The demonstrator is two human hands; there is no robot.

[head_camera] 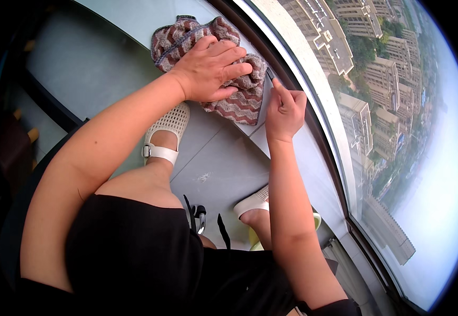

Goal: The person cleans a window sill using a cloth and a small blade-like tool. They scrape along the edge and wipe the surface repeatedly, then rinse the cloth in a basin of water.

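A towel-like cloth with wavy brown and grey stripes and a dark edging lies bunched on the pale tiled ledge below the window. One lower corner of it hangs over the ledge's edge. My left hand presses on the cloth from above, its fingers curled over a bunched fold. Beside the cloth's right end, my right hand pinches a thin dark tool, the index finger stretched along it. The tool's tip is close to the cloth and the window frame; my fist hides the rest, so its kind is unclear.
A dark window frame curves along the ledge, with tall buildings outside. Below are grey floor tiles with a whitish scuff, my white perforated shoes, a caster and a partly hidden green container. A dark curved bar stands at left.
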